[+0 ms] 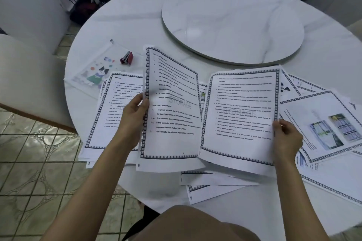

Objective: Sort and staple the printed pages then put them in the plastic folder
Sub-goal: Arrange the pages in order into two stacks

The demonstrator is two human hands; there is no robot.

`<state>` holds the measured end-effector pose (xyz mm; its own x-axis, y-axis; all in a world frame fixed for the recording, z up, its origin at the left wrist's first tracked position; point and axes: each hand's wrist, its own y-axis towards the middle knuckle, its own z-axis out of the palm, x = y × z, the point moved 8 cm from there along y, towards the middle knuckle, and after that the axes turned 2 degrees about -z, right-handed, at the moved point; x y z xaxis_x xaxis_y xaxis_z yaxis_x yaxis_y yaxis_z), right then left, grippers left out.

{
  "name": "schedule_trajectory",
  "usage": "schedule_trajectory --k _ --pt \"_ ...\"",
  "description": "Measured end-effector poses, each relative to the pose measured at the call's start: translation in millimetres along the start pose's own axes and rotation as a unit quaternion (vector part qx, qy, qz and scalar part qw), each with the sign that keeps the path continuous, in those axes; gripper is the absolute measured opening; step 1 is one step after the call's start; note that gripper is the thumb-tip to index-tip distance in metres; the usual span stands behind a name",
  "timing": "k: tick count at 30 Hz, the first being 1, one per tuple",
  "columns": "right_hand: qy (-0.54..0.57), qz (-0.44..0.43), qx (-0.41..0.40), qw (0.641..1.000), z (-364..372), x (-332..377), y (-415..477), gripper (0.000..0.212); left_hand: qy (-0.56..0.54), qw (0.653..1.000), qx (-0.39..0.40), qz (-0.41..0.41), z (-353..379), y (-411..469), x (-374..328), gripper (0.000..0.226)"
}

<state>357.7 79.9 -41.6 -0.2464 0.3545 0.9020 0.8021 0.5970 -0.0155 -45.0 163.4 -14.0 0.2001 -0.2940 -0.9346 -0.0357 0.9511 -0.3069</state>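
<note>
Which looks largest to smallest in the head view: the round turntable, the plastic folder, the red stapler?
1. round turntable
2. plastic folder, partly covered by pages
3. red stapler, clearly smallest

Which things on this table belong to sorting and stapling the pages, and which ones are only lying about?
Job:
- left page in left hand
- right page in right hand
- loose pages on the table
- red stapler
- plastic folder

Lying about:
- turntable
- chair
- dark bags
</note>
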Motion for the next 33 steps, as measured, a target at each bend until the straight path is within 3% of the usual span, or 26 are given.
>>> schedule_trajectory --k 10,16,21,23,25,28,29,31,33 --pt "-0.030 0.027 0.032 0.999 6 -24 -7 0.028 -0.047 0.998 0.004 0.051 -14 -3 -40 0.022" --pt "-0.062 0.006 0.058 0.996 19 -20 -10 0.028 -0.061 0.996 0.017 0.064 -15 -4 -51 0.024" --pt "-0.073 -0.019 0.033 0.997 25 -11 -11 0.026 -0.072 0.995 0.025 0.058 -17 -5 -47 0.025" --pt "-0.034 -0.025 0.083 0.996 39 0 -19 0.023 -0.076 0.995 0.026 0.052 -17 -5 -45 0.025" --pt "0.052 0.008 0.193 0.980 65 14 -38 0.023 -0.075 0.996 0.028 0.041 -16 -5 -40 0.024" --pt "0.175 0.106 0.383 0.901 109 36 -78 0.066 -0.064 0.997 0.037 0.027 -15 -4 -33 0.023" --pt "0.201 0.136 0.424 0.872 120 42 -90 0.070 -0.056 0.997 0.039 0.023 -15 -4 -30 0.023" --pt "0.230 0.166 0.467 0.838 131 51 -106 0.065 -0.039 0.999 0.036 0.011 -16 -3 -22 0.023" --pt "0.217 0.142 0.462 0.848 134 56 -111 0.042 -0.017 0.999 0.031 -0.002 -17 -2 -14 0.022"
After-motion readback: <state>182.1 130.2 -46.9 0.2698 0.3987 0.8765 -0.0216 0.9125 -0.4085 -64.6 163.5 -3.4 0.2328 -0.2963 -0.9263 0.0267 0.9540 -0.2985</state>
